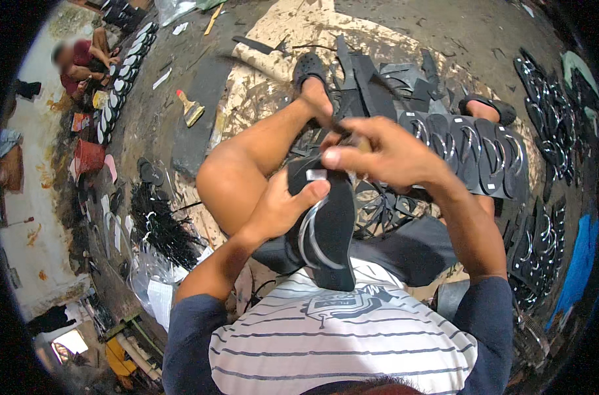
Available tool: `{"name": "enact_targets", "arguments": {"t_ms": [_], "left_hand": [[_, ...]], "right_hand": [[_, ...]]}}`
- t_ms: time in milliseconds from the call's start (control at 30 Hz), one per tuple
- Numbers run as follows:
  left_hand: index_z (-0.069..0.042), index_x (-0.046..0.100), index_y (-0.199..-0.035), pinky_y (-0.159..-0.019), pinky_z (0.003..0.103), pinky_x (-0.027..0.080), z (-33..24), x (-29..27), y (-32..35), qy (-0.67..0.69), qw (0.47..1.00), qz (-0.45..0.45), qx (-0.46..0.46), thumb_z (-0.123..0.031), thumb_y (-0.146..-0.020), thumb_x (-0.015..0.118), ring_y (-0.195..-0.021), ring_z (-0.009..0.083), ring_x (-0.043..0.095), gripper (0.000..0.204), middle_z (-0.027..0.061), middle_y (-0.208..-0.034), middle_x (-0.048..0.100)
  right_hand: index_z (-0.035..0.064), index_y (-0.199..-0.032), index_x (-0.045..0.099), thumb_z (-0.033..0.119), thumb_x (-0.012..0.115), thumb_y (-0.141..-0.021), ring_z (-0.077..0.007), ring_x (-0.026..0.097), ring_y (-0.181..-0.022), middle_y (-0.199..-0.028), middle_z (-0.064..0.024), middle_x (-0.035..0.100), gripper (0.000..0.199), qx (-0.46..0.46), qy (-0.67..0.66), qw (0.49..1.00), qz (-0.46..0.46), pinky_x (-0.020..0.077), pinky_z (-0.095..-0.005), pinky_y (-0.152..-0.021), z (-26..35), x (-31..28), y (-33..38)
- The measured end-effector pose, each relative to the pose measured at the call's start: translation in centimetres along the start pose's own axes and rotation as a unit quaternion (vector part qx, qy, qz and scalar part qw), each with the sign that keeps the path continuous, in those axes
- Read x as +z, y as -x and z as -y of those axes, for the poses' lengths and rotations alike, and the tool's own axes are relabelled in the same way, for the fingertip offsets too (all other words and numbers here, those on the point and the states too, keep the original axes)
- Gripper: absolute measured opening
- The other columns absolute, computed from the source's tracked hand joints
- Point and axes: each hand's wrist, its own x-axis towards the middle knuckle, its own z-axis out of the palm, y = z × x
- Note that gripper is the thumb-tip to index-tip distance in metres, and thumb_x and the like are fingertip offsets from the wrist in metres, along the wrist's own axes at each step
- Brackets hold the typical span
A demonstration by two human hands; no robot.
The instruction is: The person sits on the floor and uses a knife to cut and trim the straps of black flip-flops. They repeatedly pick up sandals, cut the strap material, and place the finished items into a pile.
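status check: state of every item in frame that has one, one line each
left hand: shut on black flip-flop, gripping it near the toe end
right hand: shut on a small tool at the sandal's toe; tool mostly hidden
black flip-flop: held upright against the lap, strap side showing
row of finished flip-flops: lying overlapped on the floor
brush: lying unused on the floor
pile of black straps: loose heap

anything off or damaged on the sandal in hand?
Nothing looks damaged. The left hand grips the black sandal; the right hand works at its toe end. Its strap lies loose over the sole, and black offcuts litter the floor.
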Motion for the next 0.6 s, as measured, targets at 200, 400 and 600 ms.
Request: {"name": "enact_targets", "arguments": {"t_ms": [200, 400, 600], "left_hand": [[-0.001, 0.034, -0.147, -0.114, 0.042, 0.036, -0.5, 4.1, -1.4, 0.144, 0.971, 0.031, 0.190, -0.026, -0.094, 0.062, -0.129, 0.0310, 0.050, 0.065, 0.0178, -0.138, 0.051], [-0.007, 0.051, -0.135, -0.103, 0.044, 0.045, 2.3, 7.6, -4.2, 0.397, 0.895, -0.133, 0.155, -0.038, -0.098, 0.058, -0.119, 0.0259, 0.058, 0.049, 0.0079, -0.131, 0.060], [-0.010, 0.062, -0.124, -0.098, 0.039, 0.051, 2.6, 6.4, -4.7, 0.492, 0.853, -0.165, 0.057, -0.043, -0.097, 0.061, -0.110, 0.0205, 0.064, 0.042, 0.0043, -0.121, 0.067]], "right_hand": [[0.0059, -0.109, 0.061, 0.034, 0.066, -0.096, -0.0083, 0.059, -0.068, -0.086, -0.0018, 0.064, 0.031, 0.001, -0.229, 0.920, -0.318, 0.0496, -0.0252, -0.053, -4.4, -2.4, 4.6], [0.0045, -0.114, 0.055, 0.030, 0.068, -0.096, -0.0074, 0.062, -0.078, -0.094, -0.0054, 0.065, 0.034, -0.021, -0.274, 0.918, -0.287, 0.0542, -0.0305, -0.057, -5.3, 5.5, 5.8], [0.0026, -0.109, 0.058, 0.003, 0.071, -0.082, -0.0296, 0.067, -0.074, -0.089, -0.0139, 0.065, 0.030, -0.048, 0.209, 0.905, -0.368, 0.0527, -0.0365, -0.064, -14.6, 9.8, 10.9]]}}
